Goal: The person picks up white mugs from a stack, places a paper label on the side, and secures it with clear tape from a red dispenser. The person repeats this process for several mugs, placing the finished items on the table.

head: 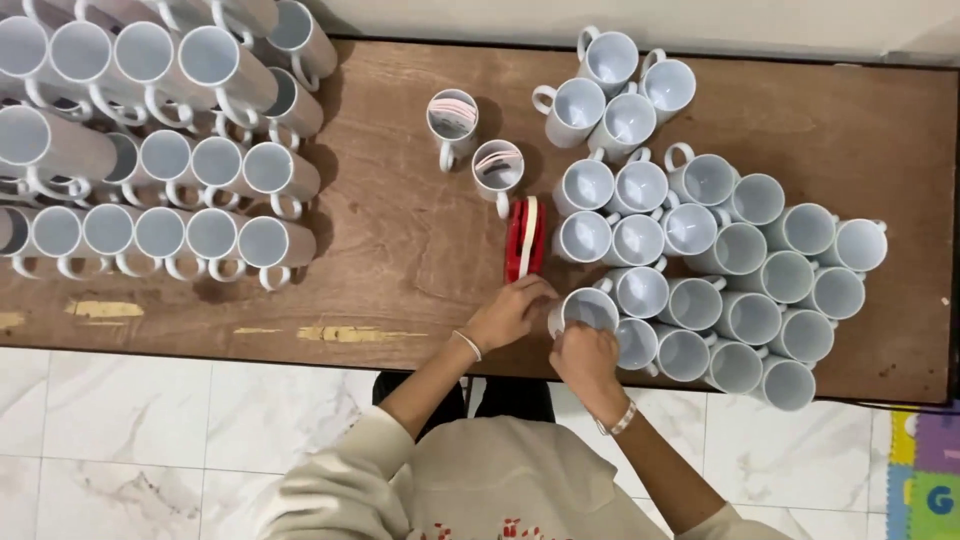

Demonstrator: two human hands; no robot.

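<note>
A white mug (588, 308) stands near the front edge of the brown wooden table (400, 250). My left hand (510, 312) grips its left side. My right hand (585, 357) presses against its near side, fingers curled on the rim. A red and white tape dispenser (524, 238) lies just beyond my left hand. Two mugs with red-striped inserts inside (452, 118) (497, 166) stand behind it.
A large cluster of white mugs (740, 260) fills the right half of the table. Stacked rows of white mugs (160, 150) lie on their sides at the left. White tiled floor (150, 430) lies below, with a coloured foam mat (925, 470) at the bottom right.
</note>
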